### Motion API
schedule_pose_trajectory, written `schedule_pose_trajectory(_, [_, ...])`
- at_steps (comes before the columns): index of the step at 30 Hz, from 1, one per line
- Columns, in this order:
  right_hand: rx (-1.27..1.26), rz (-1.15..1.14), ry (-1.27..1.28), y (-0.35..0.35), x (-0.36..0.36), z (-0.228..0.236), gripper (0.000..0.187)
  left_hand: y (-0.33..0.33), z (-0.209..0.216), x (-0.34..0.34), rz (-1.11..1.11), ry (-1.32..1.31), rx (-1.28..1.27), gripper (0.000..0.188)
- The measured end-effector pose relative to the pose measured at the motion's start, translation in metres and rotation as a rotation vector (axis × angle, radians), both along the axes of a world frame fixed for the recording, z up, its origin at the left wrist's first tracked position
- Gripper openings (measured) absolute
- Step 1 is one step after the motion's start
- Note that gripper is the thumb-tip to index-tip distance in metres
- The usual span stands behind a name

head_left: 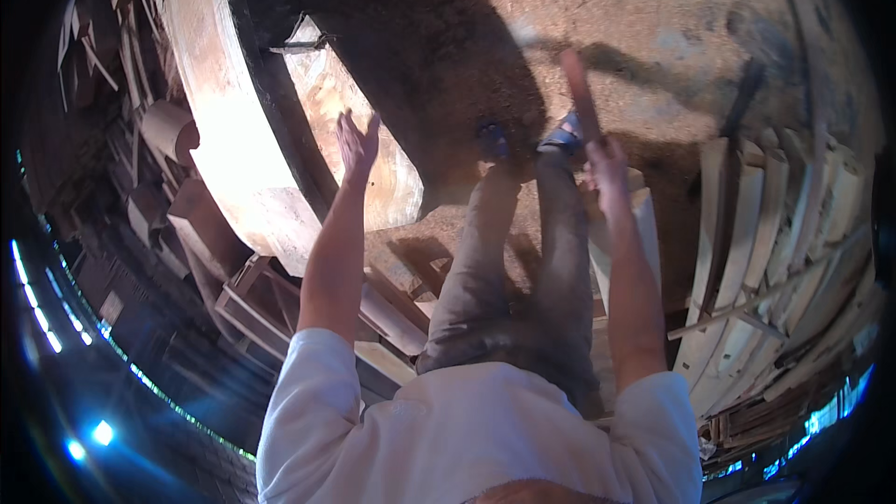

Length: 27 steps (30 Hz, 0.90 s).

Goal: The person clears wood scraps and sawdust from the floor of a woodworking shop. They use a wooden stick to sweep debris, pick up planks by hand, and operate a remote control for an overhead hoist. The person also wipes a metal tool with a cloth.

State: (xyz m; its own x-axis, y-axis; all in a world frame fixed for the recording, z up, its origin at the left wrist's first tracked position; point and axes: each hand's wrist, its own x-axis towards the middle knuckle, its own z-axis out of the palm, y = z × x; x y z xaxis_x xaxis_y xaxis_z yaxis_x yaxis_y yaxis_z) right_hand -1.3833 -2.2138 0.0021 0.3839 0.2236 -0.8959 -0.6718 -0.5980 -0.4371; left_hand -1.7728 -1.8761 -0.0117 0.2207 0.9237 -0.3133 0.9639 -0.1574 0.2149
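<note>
Wooden stick (581, 98) clasped in right hand (607, 168), rising past the closed fingers. Left hand (357, 145) open, empty, fingers spread over pale log (233, 131).

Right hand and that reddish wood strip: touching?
Touching. The head view shows the right hand closed around the lower end of the reddish wood strip, which rises from the fist. The left hand is open and empty.
</note>
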Motion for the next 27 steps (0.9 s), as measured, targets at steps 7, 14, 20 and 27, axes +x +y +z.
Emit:
schedule_pose_trajectory(7, [0.042, -0.099, -0.204, 0.045, 0.116, -0.119, 0.066, 0.095, -0.058, 0.025, 0.292, -0.032, 0.105, 0.086])
schedule_pose_trajectory(14, [0.032, 0.128, -0.476, 0.034, 0.183, -0.226, 0.065, 0.134, -0.128, 0.017, 0.326, 0.458, 0.274, 0.11])
schedule_pose_trajectory(20, [-0.465, 0.763, -0.706, 0.036, 0.212, -0.281, 0.076, 0.117, -0.133, -0.003, 0.199, 0.717, 0.632, 0.101])
schedule_pose_trajectory(27, [-0.391, 0.618, -0.822, 0.044, 0.237, -0.369, 0.059, 0.1, -0.103, 0.053, 0.168, 0.42, 0.474, 0.085])
